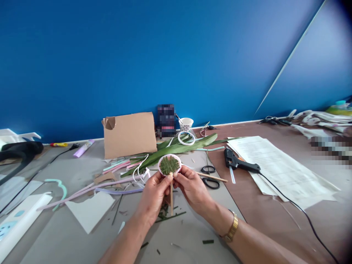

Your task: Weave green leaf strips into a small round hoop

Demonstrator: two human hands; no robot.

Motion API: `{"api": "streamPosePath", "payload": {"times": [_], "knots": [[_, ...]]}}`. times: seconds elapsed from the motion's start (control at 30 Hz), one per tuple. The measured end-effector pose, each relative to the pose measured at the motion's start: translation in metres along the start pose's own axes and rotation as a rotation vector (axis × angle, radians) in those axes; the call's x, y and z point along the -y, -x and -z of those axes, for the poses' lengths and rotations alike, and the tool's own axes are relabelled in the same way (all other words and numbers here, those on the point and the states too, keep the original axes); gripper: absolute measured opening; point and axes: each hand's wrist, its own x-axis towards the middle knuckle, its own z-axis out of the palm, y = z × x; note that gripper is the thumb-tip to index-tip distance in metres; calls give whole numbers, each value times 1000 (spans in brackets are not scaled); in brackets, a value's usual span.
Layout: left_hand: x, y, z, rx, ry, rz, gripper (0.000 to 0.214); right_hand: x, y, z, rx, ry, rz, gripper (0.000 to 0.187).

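A small round fan [169, 165] with a pale pink rim and green leaf strips across its face stands upright before me. Its wooden stick [172, 201] points down from the rim. My left hand [154, 192] pinches the joint of stick and rim from one side, and my right hand [194, 189] pinches it from the other. The fingertips hide the joint itself. Just beyond my right hand lie black-handled scissors [211, 183] and another wooden stick [213, 177]. Long green leaves [187, 149] and a white ring [186, 143] lie behind the fan.
A black glue gun [242, 164] rests by printed sheets [280, 168] on the right, its cord running forward. Cardboard [129, 135] and a patterned paper cup [186, 125] stand near the blue wall. Pastel strips [79, 190] and cut white paper [90, 211] lie left; leaf scraps dot the front.
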Motion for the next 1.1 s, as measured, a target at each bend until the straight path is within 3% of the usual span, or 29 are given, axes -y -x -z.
{"api": "streamPosePath", "payload": {"times": [0.53, 0.7, 1.1], "knots": [[-5, 2, -4, -73, -128, -66, 28, 4, 1, -1, 14, -81, -67, 20], [-8, 5, -8, -111, -175, -147, 25, 8, 4, -4, 20, -156, -91, 24], [2, 4, -9, -73, -20, -141, 24, 7, 7, -7, -10, -150, -67, 25]]}}
